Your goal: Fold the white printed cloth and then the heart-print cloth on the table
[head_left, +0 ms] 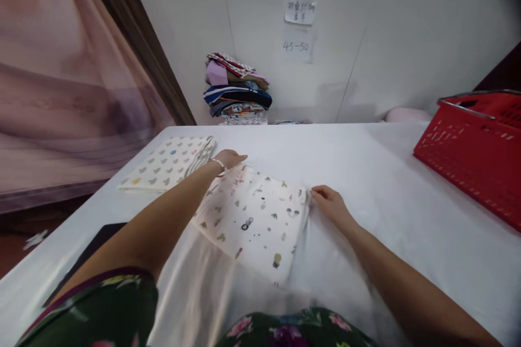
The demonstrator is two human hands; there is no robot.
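A folded white cloth (pixel 256 217) with small plant and animal prints lies on the white table (pixel 391 190), close in front of me. A sheer film or fabric spreads from its near edge towards my body. My left hand (pixel 233 159) is at the cloth's far left corner, its fingers pressed together; what they grip is hard to see. At the far right corner, my right hand (pixel 329 200) pinches the cloth's edge between thumb and fingers. Left of my left hand rests another folded cloth (pixel 166 165) with grey prints.
A red basket (pixel 476 157) with a metal handle stands at the right edge. Folded clothes (pixel 238 89) are stacked beyond the table's far edge. Under my left forearm lies a dark flat item (pixel 97 241). A pink curtain (pixel 73 81) hangs at the left.
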